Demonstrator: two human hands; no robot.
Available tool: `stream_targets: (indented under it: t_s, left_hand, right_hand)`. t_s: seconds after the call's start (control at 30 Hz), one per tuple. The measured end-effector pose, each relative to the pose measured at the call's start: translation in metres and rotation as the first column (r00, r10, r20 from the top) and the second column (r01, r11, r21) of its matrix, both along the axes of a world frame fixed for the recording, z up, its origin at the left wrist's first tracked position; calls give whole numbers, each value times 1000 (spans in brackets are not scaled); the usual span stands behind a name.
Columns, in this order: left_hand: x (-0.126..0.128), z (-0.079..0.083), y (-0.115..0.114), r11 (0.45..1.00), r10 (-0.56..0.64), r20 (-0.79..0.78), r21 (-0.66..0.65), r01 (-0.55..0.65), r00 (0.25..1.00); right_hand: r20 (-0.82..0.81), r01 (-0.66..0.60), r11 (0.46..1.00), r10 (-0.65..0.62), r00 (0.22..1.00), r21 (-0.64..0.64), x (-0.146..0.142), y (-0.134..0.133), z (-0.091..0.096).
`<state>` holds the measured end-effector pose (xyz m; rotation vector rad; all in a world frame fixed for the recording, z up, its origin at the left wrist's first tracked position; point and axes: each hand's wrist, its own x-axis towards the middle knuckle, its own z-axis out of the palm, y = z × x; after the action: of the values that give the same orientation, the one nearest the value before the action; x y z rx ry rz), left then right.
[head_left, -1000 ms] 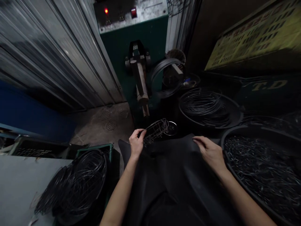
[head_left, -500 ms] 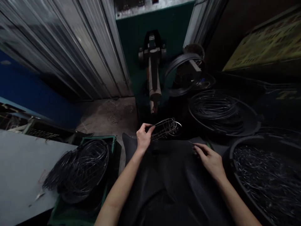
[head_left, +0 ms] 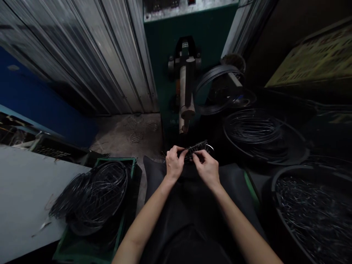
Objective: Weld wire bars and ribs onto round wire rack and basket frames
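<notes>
In the middle of the head view, a small wire basket (head_left: 204,145) of thin metal bars is held just above the dark apron on my lap. My left hand (head_left: 175,161) is closed on its near left side, thumb and fingers pinching the wire. At its front, my right hand (head_left: 207,168) is closed in a pinch around a small piece of wire, mostly hidden by the fingers. Both hands are close together and partly cover the basket. Just beyond them, the thick metal arms of a green machine (head_left: 187,106) end above the basket.
On the right stand a round tub (head_left: 277,198) of small metal pieces and a basin (head_left: 298,146) with wire rings. To the left, a green crate (head_left: 132,163) holds a heap of wire rings (head_left: 107,187). A wire coil (head_left: 203,82) hangs beside the machine.
My right hand has moved left from near the tub to the wire basket, bringing the small wire piece. My left hand still holds the basket. The view has shifted slightly.
</notes>
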<state>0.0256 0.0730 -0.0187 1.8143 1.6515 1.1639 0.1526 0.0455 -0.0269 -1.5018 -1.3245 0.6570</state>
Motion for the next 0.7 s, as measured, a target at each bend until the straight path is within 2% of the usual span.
stream_targets:
  t_s: [0.2, 0.4, 0.7]
  left_hand:
    - [-6, -2, 7, 989, 26, -35, 149, -20, 999]
    - [-10, -2, 18, 968, 59, -52, 246, -45, 997]
    - [-12, -2, 31, 958, 41, -48, 287, -25, 998]
  right_hand:
    - [31, 49, 995, -51, 998, 86, -12, 9, -5]
    - [-7, 91, 991, -91, 996, 101, -22, 18, -4]
    - [25, 72, 982, -77, 997, 173, -22, 31, -5]
